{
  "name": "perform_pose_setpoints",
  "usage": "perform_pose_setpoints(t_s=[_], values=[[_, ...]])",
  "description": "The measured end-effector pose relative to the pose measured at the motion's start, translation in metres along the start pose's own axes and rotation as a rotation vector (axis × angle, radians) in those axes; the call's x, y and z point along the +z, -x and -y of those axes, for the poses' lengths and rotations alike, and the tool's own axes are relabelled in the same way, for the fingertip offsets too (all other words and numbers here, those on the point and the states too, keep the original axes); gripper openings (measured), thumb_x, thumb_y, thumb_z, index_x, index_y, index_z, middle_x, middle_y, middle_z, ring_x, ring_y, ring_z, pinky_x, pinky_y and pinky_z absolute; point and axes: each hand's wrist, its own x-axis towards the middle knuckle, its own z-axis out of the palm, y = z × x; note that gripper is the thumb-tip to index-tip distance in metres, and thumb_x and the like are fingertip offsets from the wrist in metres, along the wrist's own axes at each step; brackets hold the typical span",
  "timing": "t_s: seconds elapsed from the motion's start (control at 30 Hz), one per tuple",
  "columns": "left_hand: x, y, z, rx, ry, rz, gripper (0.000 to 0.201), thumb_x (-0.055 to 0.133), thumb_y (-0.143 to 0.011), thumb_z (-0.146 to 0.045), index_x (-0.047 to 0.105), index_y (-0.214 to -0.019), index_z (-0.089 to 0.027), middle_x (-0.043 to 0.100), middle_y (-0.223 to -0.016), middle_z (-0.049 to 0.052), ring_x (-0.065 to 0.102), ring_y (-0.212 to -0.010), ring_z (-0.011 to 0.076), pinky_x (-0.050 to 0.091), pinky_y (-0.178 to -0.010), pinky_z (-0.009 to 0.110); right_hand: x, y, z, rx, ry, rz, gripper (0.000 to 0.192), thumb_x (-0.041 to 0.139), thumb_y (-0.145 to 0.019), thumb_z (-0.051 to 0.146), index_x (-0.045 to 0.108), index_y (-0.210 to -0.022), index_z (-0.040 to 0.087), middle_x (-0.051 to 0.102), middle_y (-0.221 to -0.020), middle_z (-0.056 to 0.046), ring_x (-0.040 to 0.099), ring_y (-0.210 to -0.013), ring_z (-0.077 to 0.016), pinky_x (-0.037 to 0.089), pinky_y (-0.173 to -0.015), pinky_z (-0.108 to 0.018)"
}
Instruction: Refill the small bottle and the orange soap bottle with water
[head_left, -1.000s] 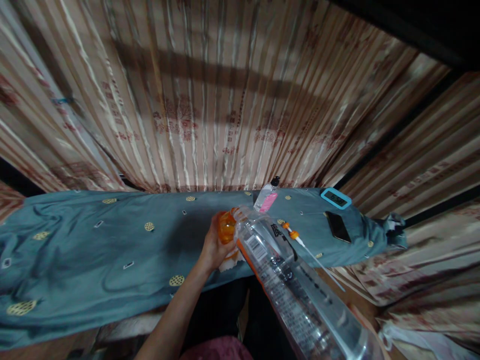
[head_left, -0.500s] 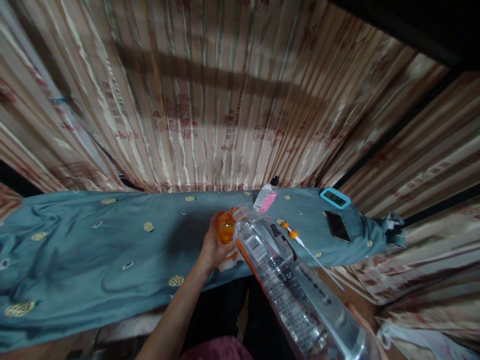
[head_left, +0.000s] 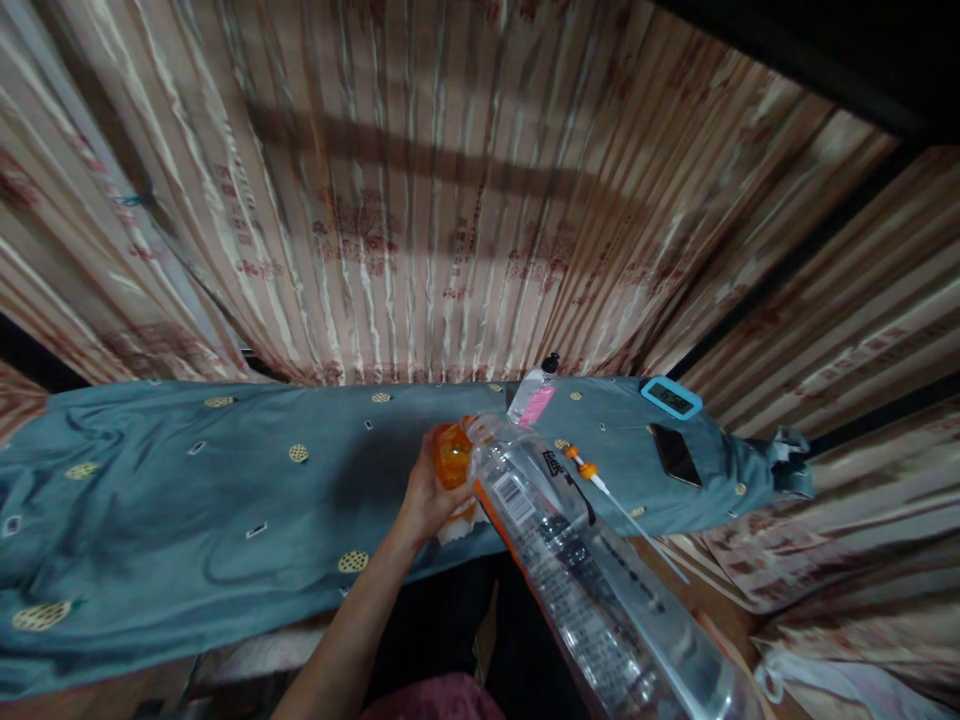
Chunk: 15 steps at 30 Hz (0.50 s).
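My left hand [head_left: 421,505] is closed around a small orange see-through bottle [head_left: 451,456], held above the cloth. A large clear plastic bottle [head_left: 570,560] with printed text and a barcode lies tilted, its neck meeting the mouth of the orange bottle. Its base end rests in my right hand [head_left: 724,640], mostly hidden behind the bottle, fingers partly showing at the lower right. An orange pump head [head_left: 581,462] with a long white tube lies on the cloth right of the clear bottle. Below my left hand a crumpled pale and orange piece [head_left: 459,522] partly shows.
The surface has a teal cloth [head_left: 187,520] with pineapple prints. Toward the back stands a clear bottle with a pink label [head_left: 535,398]. At the right are a blue digital clock [head_left: 670,398] and a dark phone [head_left: 675,454]. Patterned curtains [head_left: 405,200] hang behind.
Almost nothing differs. Both hands and both bottles keep their places, with only a very slight shift of the view.
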Motion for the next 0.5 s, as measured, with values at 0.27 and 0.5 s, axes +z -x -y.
perform_pose_setpoints(t_s=[0.27,0.5], values=[[-0.005,0.001,-0.019,-0.041,-0.079,0.051,0.075,0.087,-0.083,-0.053,0.046,-0.139,-0.025,0.073,-0.135,0.013,0.076,-0.121,0.0322,0.062,-0.109,0.050,-0.005,0.001,-0.001,-0.011,0.049,0.091,0.029,0.085,-0.080,0.060,0.081,-0.079,0.031,0.078,-0.070,0.001,0.084,-0.098,-0.0329,0.071,-0.080,-0.042],[-0.012,0.001,-0.016,-0.013,-0.164,0.062,0.071,0.081,-0.087,-0.056,0.048,-0.141,-0.024,0.074,-0.134,0.012,0.075,-0.121,0.0330,0.059,-0.110,0.051,0.012,0.006,0.009,0.058,0.058,0.124,0.031,0.084,-0.084,0.057,0.080,-0.071,0.029,0.076,-0.064,0.003,0.084,-0.079,-0.0280,0.071,-0.071,-0.038]])
